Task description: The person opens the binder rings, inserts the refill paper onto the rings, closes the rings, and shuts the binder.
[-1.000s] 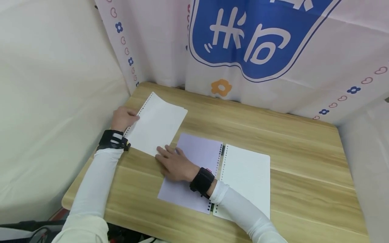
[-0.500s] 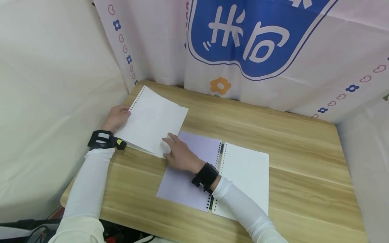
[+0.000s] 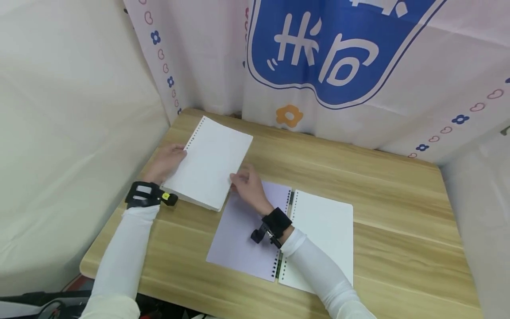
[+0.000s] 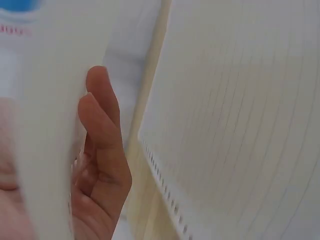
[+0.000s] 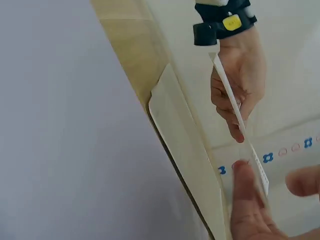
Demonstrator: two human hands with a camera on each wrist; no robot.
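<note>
My left hand (image 3: 164,163) grips the hole-punched edge of some loose-leaf paper (image 3: 211,159) at the table's back left. In the left wrist view these sheets stand between its thumb and curled fingers (image 4: 102,130), and a ruled punched page (image 4: 230,120) lies beyond. My right hand (image 3: 251,188) is at the opposite edge of the paper, over the purple cover. In the right wrist view, its thumb and fingers stand on either side of the sheet edge, with a gap between. An opened ring binder notebook has a purple cover (image 3: 239,239) on its left side.
White punched pages (image 3: 322,235) form the notebook's right side, partly under my right sleeve (image 3: 318,270). The wooden table (image 3: 406,230) meets a printed curtain (image 3: 223,66) at the back and a pale fabric wall (image 3: 79,110) at left.
The left hand moved out leftward and back with the lifted paper, whose sheets now line up more closely. The right hand went from lying on the lower corner to the paper's right edge.
</note>
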